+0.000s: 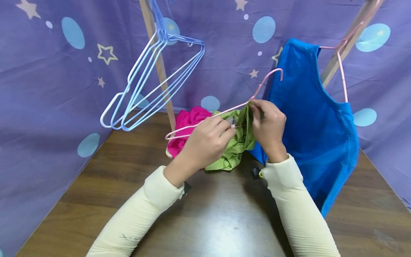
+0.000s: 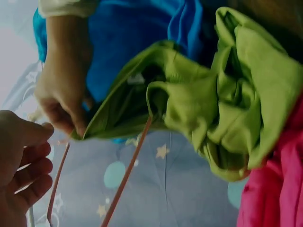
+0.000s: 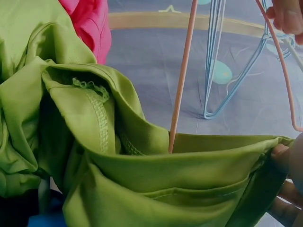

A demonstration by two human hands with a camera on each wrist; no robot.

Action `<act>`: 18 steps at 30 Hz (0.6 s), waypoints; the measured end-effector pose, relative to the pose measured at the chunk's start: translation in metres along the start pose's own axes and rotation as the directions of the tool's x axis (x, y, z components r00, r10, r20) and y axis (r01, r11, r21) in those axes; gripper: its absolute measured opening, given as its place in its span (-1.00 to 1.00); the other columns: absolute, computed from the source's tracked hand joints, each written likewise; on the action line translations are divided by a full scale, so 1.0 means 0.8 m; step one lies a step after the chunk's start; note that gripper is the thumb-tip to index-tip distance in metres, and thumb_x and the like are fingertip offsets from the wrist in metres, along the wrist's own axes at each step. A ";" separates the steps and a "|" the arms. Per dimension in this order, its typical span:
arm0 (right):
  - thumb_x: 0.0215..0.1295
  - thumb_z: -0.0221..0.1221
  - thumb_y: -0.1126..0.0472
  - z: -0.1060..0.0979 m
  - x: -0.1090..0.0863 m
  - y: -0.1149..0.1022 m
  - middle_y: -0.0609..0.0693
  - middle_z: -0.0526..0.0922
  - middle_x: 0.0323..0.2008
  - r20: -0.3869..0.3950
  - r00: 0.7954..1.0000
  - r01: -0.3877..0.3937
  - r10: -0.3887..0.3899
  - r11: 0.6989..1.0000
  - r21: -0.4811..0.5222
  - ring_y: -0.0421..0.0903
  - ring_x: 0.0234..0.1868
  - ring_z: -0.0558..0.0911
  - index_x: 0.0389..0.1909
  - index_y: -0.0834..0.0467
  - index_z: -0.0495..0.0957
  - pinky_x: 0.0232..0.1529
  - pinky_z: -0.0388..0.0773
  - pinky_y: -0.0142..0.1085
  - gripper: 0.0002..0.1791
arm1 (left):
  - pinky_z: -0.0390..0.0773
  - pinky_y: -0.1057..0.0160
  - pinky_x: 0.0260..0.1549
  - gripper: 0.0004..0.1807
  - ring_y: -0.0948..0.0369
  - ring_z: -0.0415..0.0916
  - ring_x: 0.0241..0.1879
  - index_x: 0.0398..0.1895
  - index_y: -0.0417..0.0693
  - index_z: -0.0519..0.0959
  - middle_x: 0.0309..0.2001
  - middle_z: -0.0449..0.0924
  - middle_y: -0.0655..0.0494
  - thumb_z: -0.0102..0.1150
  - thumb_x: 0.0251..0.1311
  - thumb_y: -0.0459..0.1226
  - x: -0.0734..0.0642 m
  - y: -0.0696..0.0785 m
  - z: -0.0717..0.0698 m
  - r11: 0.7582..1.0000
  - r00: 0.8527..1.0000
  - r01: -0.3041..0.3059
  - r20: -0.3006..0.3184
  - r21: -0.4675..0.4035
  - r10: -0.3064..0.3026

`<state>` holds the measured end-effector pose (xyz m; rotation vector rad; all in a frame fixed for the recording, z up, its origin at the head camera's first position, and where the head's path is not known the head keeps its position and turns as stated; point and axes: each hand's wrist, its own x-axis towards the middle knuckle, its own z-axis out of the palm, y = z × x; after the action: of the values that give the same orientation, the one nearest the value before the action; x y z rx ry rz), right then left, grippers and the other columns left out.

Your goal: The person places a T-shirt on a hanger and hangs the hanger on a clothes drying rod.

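My right hand (image 1: 269,123) pinches the edge of a green garment (image 1: 232,153) just below the hook of a pink hanger (image 1: 259,86). In the right wrist view the green cloth (image 3: 189,170) is stretched toward those fingers, and one hanger bar (image 3: 182,75) runs into its opening. My left hand (image 1: 210,137) is over the hanger's left half in the head view. The left wrist view has its fingers (image 2: 35,172) loosely curled beside the hanger, with nothing between them and the thumb. The rest of the garment lies bunched on the table.
Several blue and white hangers (image 1: 160,92) hang at the left from a wooden post (image 1: 160,69). A pink cloth (image 1: 192,117) lies behind the green one. At the right a blue sleeveless top (image 1: 311,117) hangs on another pink hanger (image 1: 343,67). The wooden table (image 1: 205,221) is below.
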<state>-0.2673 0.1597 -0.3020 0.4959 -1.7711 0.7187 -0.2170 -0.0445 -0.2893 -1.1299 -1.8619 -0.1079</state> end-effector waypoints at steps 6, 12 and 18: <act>0.40 0.27 0.30 0.002 0.001 0.001 0.20 0.77 -0.28 0.000 1.000 -0.013 0.013 1.000 0.001 0.17 -0.29 0.73 -0.27 0.32 0.71 -0.26 0.61 0.05 -0.87 | 0.53 0.22 -0.10 -0.78 0.08 0.53 -0.16 -0.21 -0.11 0.68 -0.21 0.64 0.07 0.02 0.32 -0.42 0.004 0.009 0.024 0.991 0.980 -0.134 0.146 -0.004 0.133; 0.40 0.27 0.30 -0.001 0.002 0.002 0.20 0.77 -0.28 0.003 1.000 -0.021 0.021 1.000 -0.002 0.17 -0.30 0.73 -0.26 0.32 0.71 -0.29 0.60 0.06 -0.87 | 0.51 0.23 -0.03 -0.79 0.11 0.52 -0.13 -0.19 -0.06 0.66 -0.21 0.62 0.10 -0.01 0.35 -0.36 0.010 0.014 0.049 0.956 0.899 -0.295 0.335 -0.008 0.280; 0.41 0.26 0.31 -0.003 0.001 0.005 0.20 0.77 -0.26 0.015 1.000 -0.021 0.021 1.000 -0.008 0.17 -0.29 0.74 -0.24 0.32 0.72 -0.28 0.62 0.06 -0.86 | 0.52 0.25 -0.10 -0.78 0.14 0.52 -0.15 -0.28 -0.01 0.69 -0.22 0.63 0.14 0.02 0.38 -0.31 0.011 0.022 0.068 0.901 0.818 -0.433 0.412 -0.018 0.401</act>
<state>-0.2682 0.1642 -0.3016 0.4793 -1.7950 0.7241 -0.2409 -0.0019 -0.3204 -1.5712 -1.8971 0.4848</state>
